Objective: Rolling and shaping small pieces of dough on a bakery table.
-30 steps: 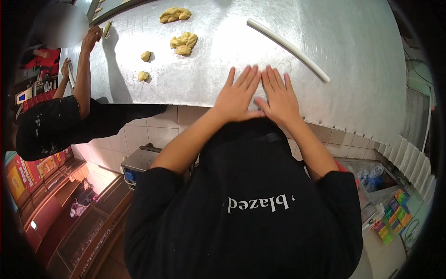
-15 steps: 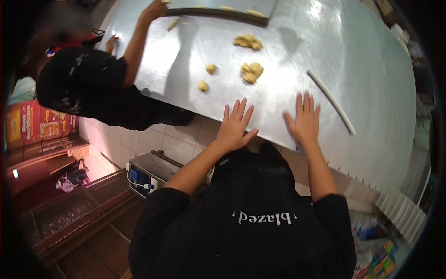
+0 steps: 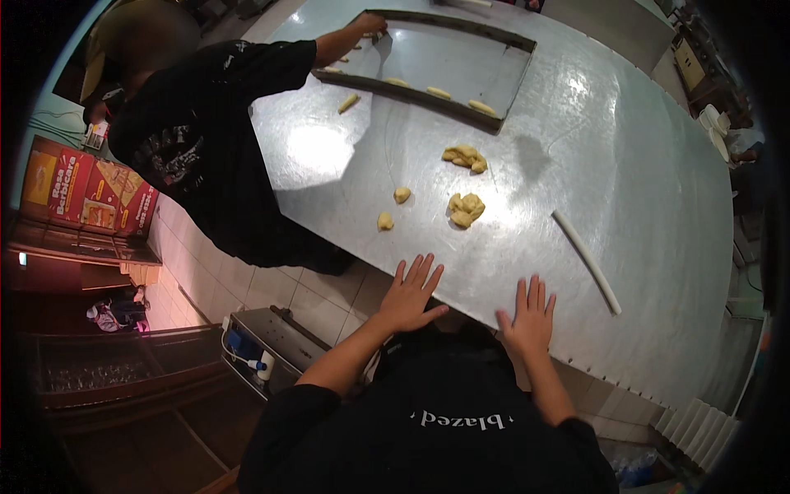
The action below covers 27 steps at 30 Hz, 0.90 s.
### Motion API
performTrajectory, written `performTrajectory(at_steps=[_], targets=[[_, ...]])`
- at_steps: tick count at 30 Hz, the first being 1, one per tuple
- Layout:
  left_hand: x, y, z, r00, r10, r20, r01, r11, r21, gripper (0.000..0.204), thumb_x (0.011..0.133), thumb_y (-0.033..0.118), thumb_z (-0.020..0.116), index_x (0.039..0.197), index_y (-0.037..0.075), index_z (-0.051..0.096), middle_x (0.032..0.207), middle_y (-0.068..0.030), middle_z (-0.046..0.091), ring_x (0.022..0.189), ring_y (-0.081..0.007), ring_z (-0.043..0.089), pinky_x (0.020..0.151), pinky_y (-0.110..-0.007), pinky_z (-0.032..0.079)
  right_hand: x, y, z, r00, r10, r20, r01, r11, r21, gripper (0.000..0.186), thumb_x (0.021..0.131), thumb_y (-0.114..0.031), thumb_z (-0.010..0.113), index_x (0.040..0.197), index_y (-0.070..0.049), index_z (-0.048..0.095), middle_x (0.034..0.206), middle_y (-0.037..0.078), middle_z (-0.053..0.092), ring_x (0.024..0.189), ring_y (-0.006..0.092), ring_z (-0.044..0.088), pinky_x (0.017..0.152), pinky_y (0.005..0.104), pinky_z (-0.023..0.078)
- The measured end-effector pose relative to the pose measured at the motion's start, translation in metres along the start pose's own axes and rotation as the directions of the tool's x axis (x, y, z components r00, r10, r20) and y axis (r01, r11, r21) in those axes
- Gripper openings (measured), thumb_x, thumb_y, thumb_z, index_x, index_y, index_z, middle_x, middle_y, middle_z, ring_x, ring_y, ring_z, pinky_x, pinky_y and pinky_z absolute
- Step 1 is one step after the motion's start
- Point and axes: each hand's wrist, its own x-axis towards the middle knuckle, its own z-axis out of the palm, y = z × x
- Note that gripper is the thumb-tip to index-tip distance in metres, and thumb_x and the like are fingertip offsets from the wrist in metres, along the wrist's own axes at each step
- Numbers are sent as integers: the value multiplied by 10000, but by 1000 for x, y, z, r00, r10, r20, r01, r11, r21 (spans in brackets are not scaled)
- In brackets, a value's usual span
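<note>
Counter [image 3: 642, 206] was lit brightly, apparently from above; white glare patches showed, with soft shadows nearby. Lower left was dim, pink-tinged. Fisheye bent straight edges; corners were black. Co-worker's head [image 3: 144, 37] was blurred.

Near me, the person's black top [image 3: 444, 461] carries one short white word [image 3: 461, 421] across the front, upside down from here, with a tiny mark [image 3: 511, 420] at each end. Over on the left, a red poster [image 3: 78, 206] bears bold white lettering [image 3: 63, 185] and smaller lines [image 3: 146, 207] around its food pictures [image 3: 123, 183]. The pale print [image 3: 170, 156] on the co-worker's black shirt [image 3: 218, 115], I can't read.
</note>
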Motion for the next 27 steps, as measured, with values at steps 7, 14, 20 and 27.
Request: performTrajectory(at_steps=[7,14,20,27], targets=[[11,6,11,999,-11,52,10,999,36,890,876,636,477,1504,60,220,1555,-245,145,1445,-408,127,1141,-590,66,74,7,-1,997,43,-63,-40,998,42,705,910,-519,477,1482,-134,332,1549,220,213,1445,372,165,1140,597,25],[12,2,-2,999,-51,-19,53,993,104,880,880,585,519,1513,69,193,1572,-224,101,1453,-406,85,1138,-582,57,70,84,-53,997,-58,58,-21,504,863,417,961,-336,512,1204,-15,622,1320,155,545,1271,290,465,1041,347,369],[13,6,3,998,-63,-27,65,995,80,872,875,624,494,1515,101,217,1573,-201,125,1455,-372,107,1147,-564,54,12,90,-32,878,-409,-249,460,865,201,280,748,-119,735,1022,-93,686,1169,99,598,1139,298,529,1012,420,395],[5,16,2,990,-141,-1,141,989,46,866,863,638,502,1505,117,245,1571,-185,143,1458,-356,103,1150,-565,53,10,88,-49,906,-403,-129,422,837,350,219,768,-88,719,981,-60,677,939,93,631,897,277,593,844,390,461]])
